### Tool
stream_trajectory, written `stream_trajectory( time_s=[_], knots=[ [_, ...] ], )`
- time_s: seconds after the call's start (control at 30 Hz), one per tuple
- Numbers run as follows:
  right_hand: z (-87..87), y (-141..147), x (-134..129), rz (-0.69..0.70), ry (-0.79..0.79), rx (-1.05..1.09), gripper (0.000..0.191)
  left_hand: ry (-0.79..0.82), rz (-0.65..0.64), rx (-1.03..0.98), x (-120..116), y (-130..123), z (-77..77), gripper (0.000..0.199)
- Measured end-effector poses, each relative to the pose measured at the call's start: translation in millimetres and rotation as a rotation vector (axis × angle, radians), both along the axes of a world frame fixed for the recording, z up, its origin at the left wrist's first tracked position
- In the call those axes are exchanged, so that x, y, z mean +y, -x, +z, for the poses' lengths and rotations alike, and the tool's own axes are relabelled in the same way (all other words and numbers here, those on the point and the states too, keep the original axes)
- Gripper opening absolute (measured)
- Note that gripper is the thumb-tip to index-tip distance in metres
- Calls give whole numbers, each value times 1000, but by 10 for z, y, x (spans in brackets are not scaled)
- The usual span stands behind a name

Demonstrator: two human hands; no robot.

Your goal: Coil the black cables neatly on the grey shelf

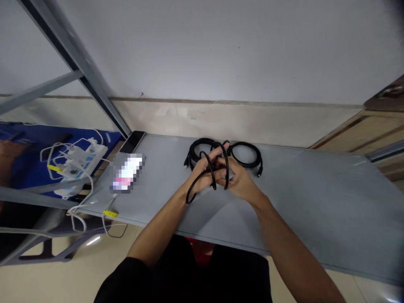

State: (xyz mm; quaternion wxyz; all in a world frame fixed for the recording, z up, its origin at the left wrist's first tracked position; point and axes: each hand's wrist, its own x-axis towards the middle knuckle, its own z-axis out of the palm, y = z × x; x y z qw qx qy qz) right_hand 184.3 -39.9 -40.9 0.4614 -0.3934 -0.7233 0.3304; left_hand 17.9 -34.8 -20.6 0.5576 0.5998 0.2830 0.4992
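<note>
Loops of a black cable (190, 191) hang around the fingers of both hands, above the middle of the grey table. My left hand (203, 170) is closed on the cable, with a loop drooping toward the wrist. Touching it from the right, my right hand (237, 176) has its fingers bent round the same cable. Behind the hands lie two coiled black cables: one coil (202, 141) at the back left, with a connector at its left side, and another coil (249, 145) at the right, with its connector at the lower right. The fingertips partly overlap and hide each other.
On the left of the grey table (315, 198) are a dark phone (132, 142) and a lit, blurred-out phone (128, 172) with a white cable. Power strips (91, 158) with chargers sit beyond a metal frame post (94, 88). Another person's hand (11, 149) shows at far left. A wall stands behind.
</note>
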Motion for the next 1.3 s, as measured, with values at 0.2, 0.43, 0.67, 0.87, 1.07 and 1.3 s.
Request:
stream_trajectory(
  time_s=[0.2, 0.43, 0.67, 0.87, 1.07, 1.3],
  knots=[
    [97, -50, 32, 16, 56, -11, 14, 30, -163, 38, 80, 94, 33, 55],
    [245, -479, 62, -230, 262, 176, 35, 188, -156, 159, 226, 457, 66, 43],
    [67, -726, 318, -489, 122, 676, 32, 122, 350, 23, 406, 557, -48, 43],
    [-52, -449, 314, -286, 26, 434, 42, 105, 339, 171, 260, 281, -54, 64],
    [-88, -44, 158, -116, 60, 543, 46, -7, 563, 428, 258, 157, -150, 39],
    [-156, 119, 143, -200, 150, 563, 61, -22, 420, 313, 198, 62, -219, 60]
  ],
)
